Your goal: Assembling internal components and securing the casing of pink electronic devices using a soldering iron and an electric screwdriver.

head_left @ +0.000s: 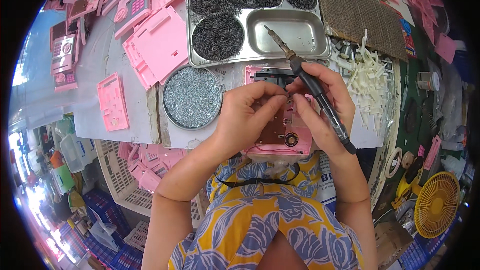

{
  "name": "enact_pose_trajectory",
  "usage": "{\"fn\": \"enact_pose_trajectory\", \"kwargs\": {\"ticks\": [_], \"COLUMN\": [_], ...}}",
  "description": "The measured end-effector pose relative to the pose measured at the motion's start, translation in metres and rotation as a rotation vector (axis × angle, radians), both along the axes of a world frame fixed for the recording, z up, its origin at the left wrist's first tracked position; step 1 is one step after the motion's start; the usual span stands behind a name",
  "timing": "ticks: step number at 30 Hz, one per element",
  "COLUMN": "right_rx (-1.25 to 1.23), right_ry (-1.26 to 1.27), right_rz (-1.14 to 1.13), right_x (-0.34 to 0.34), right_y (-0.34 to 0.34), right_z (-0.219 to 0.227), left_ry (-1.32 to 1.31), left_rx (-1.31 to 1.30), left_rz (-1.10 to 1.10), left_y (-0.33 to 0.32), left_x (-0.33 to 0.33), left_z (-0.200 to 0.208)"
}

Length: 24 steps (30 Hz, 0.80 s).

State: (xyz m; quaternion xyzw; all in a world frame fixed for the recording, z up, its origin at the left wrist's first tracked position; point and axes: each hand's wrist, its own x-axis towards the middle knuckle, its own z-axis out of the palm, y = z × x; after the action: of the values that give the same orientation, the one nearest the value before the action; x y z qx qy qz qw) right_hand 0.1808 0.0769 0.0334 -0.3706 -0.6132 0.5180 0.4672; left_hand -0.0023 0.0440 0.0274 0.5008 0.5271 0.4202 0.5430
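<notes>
A pink plastic housing (298, 146) lies in front of me at the table's near edge, with a brown board (270, 131), a small round black part (291, 139) and a black strip inside. Over it my left hand (250, 115) is closed, thumb and forefinger pinched on something too small to make out. My right hand (330, 105) meets it there, its fingertips also pinched together. Across that hand lies a black-handled tool (316, 89) with a slim metal tip, held between the fingers and pointing away to the upper left. Whether it is a screwdriver or a soldering iron I cannot tell.
Behind the housing, a metal tray (252, 61) holds dark coil springs (218, 36). On the left stand a round dish of small screws (192, 97) and pink panels (162, 45). White plastic pieces (367, 80) are heaped on the right. A plastic crate (112, 170) sits below the table's left edge.
</notes>
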Motion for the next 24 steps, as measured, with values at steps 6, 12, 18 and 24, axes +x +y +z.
{"fn": "enact_pose_trajectory", "kwargs": {"ticks": [6, 12, 18, 24], "right_rx": [0.008, 0.066, 0.410, 0.560], "right_ry": [0.031, -0.041, -0.281, -0.382], "right_rz": [-0.004, -0.061, -0.148, -0.130], "right_x": [-0.006, -0.010, -0.010, 0.011], "right_y": [0.002, 0.002, -0.005, -0.016], "right_z": [-0.002, -0.007, -0.012, -0.024], "left_ry": [-0.073, -0.109, -0.246, 0.228], "left_rx": [0.005, -0.049, -0.116, 0.133], "left_rz": [-0.033, -0.080, 0.023, 0.009], "left_y": [-0.001, 0.001, 0.001, 0.009], "left_x": [-0.001, -0.004, -0.002, -0.012], "left_z": [-0.005, -0.006, -0.009, -0.003]}}
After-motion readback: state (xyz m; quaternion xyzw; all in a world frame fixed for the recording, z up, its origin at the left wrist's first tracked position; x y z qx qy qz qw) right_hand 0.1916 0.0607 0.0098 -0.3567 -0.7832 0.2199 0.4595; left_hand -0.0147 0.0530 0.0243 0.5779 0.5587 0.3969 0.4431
